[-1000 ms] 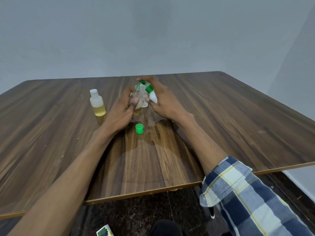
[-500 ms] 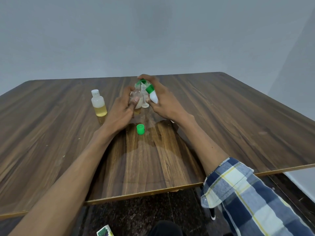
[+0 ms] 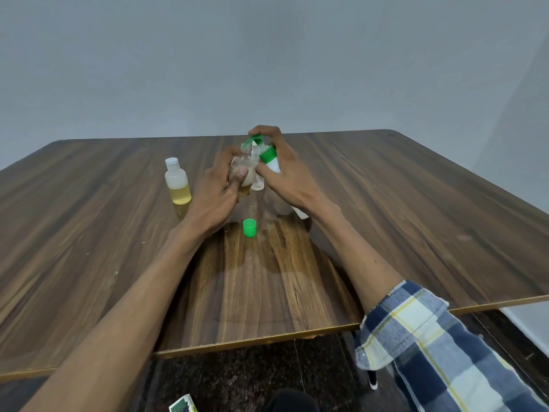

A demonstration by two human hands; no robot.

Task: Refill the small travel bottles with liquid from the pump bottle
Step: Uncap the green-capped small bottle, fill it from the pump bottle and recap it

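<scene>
A green cap (image 3: 249, 227) lies nearest on the surface (image 3: 89, 233). Beyond, the left hand (image 3: 219, 188) grips a clear travel bottle (image 3: 242, 171), seemingly uncapped; the right hand (image 3: 285, 173) holds the pump bottle (image 3: 269, 157), tilted. A capped bottle (image 3: 177, 182) stands left.

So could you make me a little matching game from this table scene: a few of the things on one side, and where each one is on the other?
Things:
1. loose green cap
2. capped small bottle
3. pump bottle
4. open clear bottle

Places:
A. held in the left hand
B. standing alone on the table, left of both hands
C. gripped by the right hand, a finger on its green pump head
D. lying on the table, nearer the person than the hands

Pairs: 1-D, 2-B, 3-C, 4-A
</scene>
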